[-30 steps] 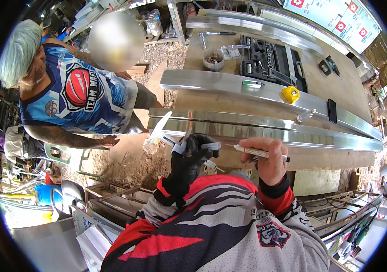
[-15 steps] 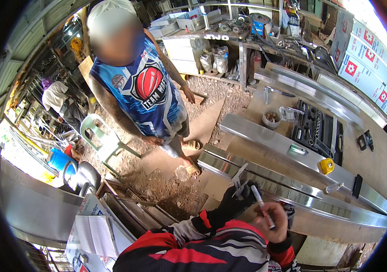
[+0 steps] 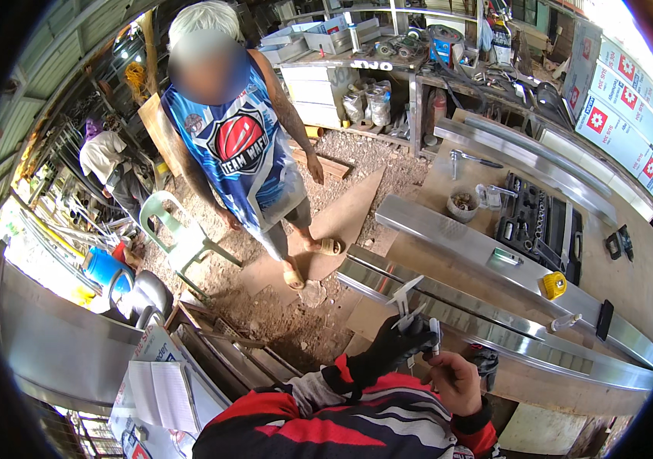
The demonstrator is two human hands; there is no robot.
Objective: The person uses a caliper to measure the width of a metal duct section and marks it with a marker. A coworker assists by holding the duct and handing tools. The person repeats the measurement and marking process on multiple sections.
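My left hand [image 3: 397, 344], in a black glove, is closed around a caliper [image 3: 404, 297] whose pale jaws point up and away from me. Just right of it a white marker pen [image 3: 435, 335] stands nearly upright against the gloved fingers. My bare right hand [image 3: 455, 381] pinches the lower end of this pen, close below the left hand. Both hands are in front of my chest, by the near edge of a long shiny metal channel [image 3: 464, 317]. The gloved fingers partly hide the caliper's body.
Across from me stands a person [image 3: 242, 145] in a blue sleeveless shirt; another person [image 3: 108, 164] bends at far left. On the bench lie a socket set [image 3: 533, 222], a yellow tape measure [image 3: 553, 285] and a drill [image 3: 618, 243]. A green plastic chair [image 3: 181, 237] and an open notebook [image 3: 162, 394] are leftward.
The marker pen has gone from slanted in my right hand to nearly upright at the left hand's fingers. My right fingers have closed in. The person opposite has shifted their feet.
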